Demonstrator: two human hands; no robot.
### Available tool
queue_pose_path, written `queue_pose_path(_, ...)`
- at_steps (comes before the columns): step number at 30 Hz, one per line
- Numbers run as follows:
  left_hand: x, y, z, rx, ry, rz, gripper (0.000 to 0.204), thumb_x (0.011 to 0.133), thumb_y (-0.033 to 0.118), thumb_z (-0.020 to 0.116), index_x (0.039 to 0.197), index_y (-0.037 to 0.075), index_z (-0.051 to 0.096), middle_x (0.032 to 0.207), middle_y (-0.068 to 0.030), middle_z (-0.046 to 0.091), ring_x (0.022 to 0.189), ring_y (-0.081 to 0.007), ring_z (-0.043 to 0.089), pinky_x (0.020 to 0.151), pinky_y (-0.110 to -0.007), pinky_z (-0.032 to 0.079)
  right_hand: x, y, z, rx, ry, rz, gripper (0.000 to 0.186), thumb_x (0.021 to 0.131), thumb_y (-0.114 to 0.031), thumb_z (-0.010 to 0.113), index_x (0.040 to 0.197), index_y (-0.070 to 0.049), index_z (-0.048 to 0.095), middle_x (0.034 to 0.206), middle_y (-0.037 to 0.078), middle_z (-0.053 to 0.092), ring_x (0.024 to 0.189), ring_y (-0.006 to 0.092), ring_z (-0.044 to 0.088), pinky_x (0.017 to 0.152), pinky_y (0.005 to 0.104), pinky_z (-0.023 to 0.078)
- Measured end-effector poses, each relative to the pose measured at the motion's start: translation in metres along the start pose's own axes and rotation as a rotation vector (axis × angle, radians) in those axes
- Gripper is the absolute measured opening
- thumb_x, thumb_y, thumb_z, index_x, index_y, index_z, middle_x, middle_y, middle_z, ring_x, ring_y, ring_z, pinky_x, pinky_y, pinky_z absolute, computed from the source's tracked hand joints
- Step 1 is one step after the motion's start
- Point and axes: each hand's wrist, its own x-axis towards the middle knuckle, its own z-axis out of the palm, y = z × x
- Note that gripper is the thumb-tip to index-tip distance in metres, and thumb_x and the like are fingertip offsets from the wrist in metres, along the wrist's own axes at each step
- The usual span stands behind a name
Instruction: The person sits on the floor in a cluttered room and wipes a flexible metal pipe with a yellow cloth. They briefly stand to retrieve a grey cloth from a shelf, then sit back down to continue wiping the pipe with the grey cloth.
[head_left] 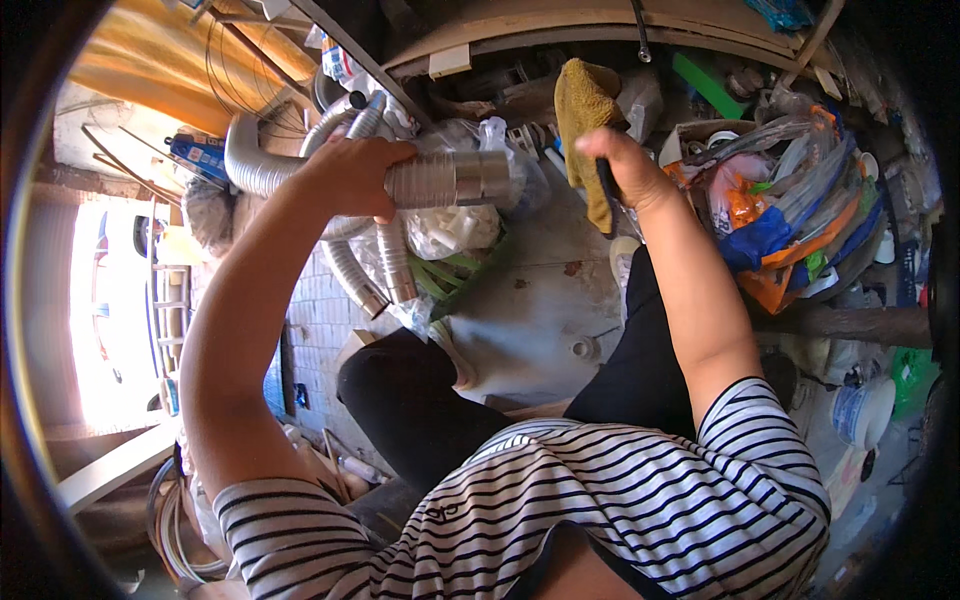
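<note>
Ok, left to right:
Bright opening: far left edge, overexposed, white slatted frame (170, 300) in front of it.
Duct: ribbed silver flexible metal duct (440, 180), held about level, its smooth collar end pointing right; its left part bends down behind the hand.
Left hand (350, 175): fingers wrapped round the duct just left of the collar, firm grip.
Spare ducts: more silver ribbed duct lengths (380, 270) hang below the held one, near but apart from it.
Floor gap: grey concrete floor patch (530, 300) between the knees, the only open room.
Right hand (620, 165): closed in a fist on a dark thin handle (608, 195); tool tip hidden, kind unclear.
Cloth: mustard-yellow rag (585, 110) hangs just behind that fist.
Right edge: pile of clear, blue and orange plastic bags (790, 210), crowding close to the right forearm.
</note>
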Motion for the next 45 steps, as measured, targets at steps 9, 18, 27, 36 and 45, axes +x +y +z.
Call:
queue_pose_path(9,0.028,-0.026,0.065,-0.104,-0.112,0.189,0.070,0.049,0.010,0.074,0.116,0.012,0.053,0.099,-0.0137,0.062,0.095,-0.0300,0.060,0.084,-0.039,0.047,-0.026,0.011,0.000,-1.336,-0.448,-0.044,0.055,0.067,-0.007,0.057,0.121,0.000,0.047,0.121,0.017,0.051,0.111,0.0283,0.047,0.095,0.0310,0.035)
queue_pose_path(18,0.037,-0.034,0.076,-0.255,-0.061,0.213,0.075,0.048,0.011,0.072,0.120,0.016,0.051,0.097,-0.0130,0.064,0.090,-0.0303,0.061,0.080,-0.038,0.047,-0.005,0.017,0.002,-0.700,0.011,-0.756,0.049,0.077,-0.002,0.068,0.122,-0.005,0.048,0.119,0.008,0.054,0.108,0.0175,0.052,0.093,0.0334,0.041)
queue_pose_path(27,0.028,-0.006,0.055,-0.259,-0.038,0.219,0.069,0.046,0.013,0.071,0.113,0.010,0.052,0.097,-0.0155,0.061,0.092,-0.0338,0.059,0.081,-0.043,0.046,-0.007,0.045,0.027,-1.128,-0.326,-0.433,0.061,0.073,-0.026,0.069,0.124,-0.004,0.044,0.125,0.013,0.049,0.116,0.0256,0.046,0.099,0.0353,0.035)
queue_pose_path(36,0.022,0.001,0.083,0.019,0.199,0.454,0.074,0.045,0.021,0.073,0.115,0.011,0.051,0.096,-0.0077,0.059,0.094,-0.0243,0.058,0.083,-0.040,0.041,0.014,0.038,0.101,-1.390,-0.434,-0.084,0.046,0.067,-0.043,0.069,0.087,-0.002,0.063,0.090,0.016,0.064,0.082,0.0294,0.060,0.073,0.0385,0.048)
queue_pose_path(45,0.005,-0.007,0.093,0.081,0.412,0.478,0.055,0.053,0.029,0.068,0.106,0.024,0.055,0.088,-0.0035,0.059,0.083,-0.0253,0.061,0.070,-0.041,0.043,0.000,0.101,0.069,0.090,-0.016,0.536,0.050,0.083,-0.013,0.062,0.128,-0.006,0.042,0.120,0.006,0.051,0.108,0.0180,0.049,0.093,0.0314,0.039)
